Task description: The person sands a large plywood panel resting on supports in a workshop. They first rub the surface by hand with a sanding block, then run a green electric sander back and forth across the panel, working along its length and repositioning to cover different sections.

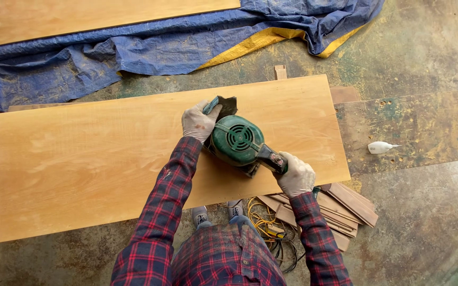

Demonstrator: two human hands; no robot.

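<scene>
- Long pale plywood board lies flat on the dusty floor.
- Green electric sander sits mid-board; smoothing looks underway.
- Gloved left hand presses its front; right hand is closed around the handle.

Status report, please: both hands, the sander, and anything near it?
Left hand on front of green sander. Right hand grips its rear handle. Sander sits on wooden board. Nothing blocking on board.

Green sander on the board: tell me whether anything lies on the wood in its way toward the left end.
Nothing visible does. The green sander sits on the board, held by the left hand and right hand. The board's surface to the left is bare wood right to the frame edge.
</scene>
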